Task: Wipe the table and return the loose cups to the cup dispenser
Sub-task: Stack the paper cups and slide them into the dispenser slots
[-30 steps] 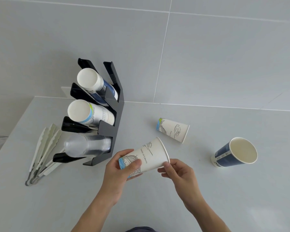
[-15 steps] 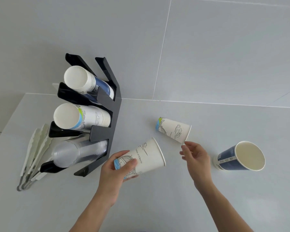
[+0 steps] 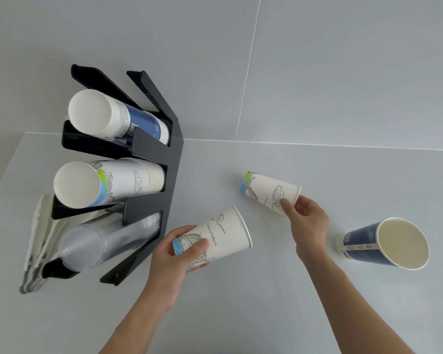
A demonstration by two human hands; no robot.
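My left hand point(image 3: 175, 261) holds a white printed paper cup point(image 3: 218, 235) by its base, above the table and just right of the black cup dispenser point(image 3: 151, 152). My right hand point(image 3: 308, 226) has its fingertips closed on the rim end of a second white printed cup point(image 3: 265, 191), which lies on its side on the table. A dark blue cup point(image 3: 384, 242) stands to the right of that hand. The dispenser holds a stack of blue cups on top, white printed cups in the middle and clear plastic cups at the bottom.
White tongs point(image 3: 40, 238) lie on the table point(image 3: 241, 315) left of the dispenser. A grey tiled wall point(image 3: 317, 60) rises behind the table. The table's left edge runs just beyond the tongs.
My right hand let go of the cup held in my left hand, moved up and right, and took hold of the cup lying on the table. My left hand stayed put.
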